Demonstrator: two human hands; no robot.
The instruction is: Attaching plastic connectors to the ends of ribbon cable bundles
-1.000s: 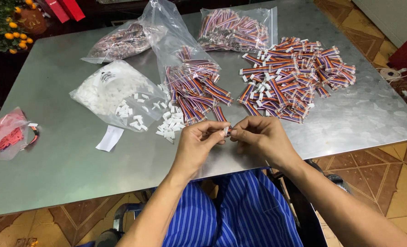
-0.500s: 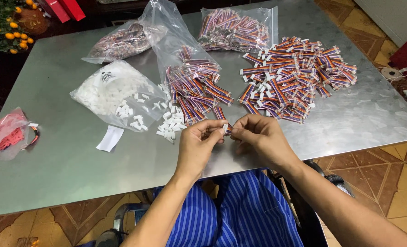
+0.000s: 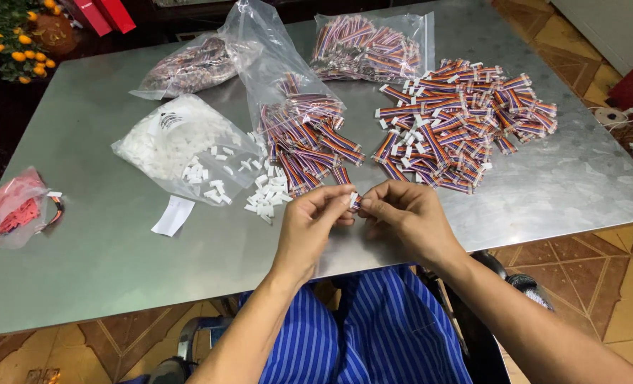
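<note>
Ribbon-cable piece (image 3: 354, 201), a short striped strip with a small white connector at its end, sits pinched between the fingertips of both hands at the near edge of the metal surface (image 3: 103, 235). Its white tip shows at about 12 o'clock from the pinch; the rest is hidden by fingers, so its long axis cannot be read with certainty. The left hand (image 3: 315, 226) grips it from the 9 o'clock side with thumb and forefinger closed tight, while the right hand (image 3: 405, 219) meets it from 3 o'clock, fingers curled narrowly around the same piece.

Just beyond the hands, at 12 o'clock, a loose heap of striped cable pieces (image 3: 309, 146) spills from an open clear bag (image 3: 266, 64). At 11 o'clock lie scattered white connectors (image 3: 263, 195) beside a clear bag of more white connectors (image 3: 170, 142), with a white paper slip (image 3: 173, 215) near it. At 1 o'clock spreads a larger pile of finished cables (image 3: 458, 121) with white ends. A sealed bag of cables (image 3: 373, 46) rests further back, another bag (image 3: 188, 67) at the far left. A pink bag (image 3: 11, 210) lies at 9 o'clock.
</note>
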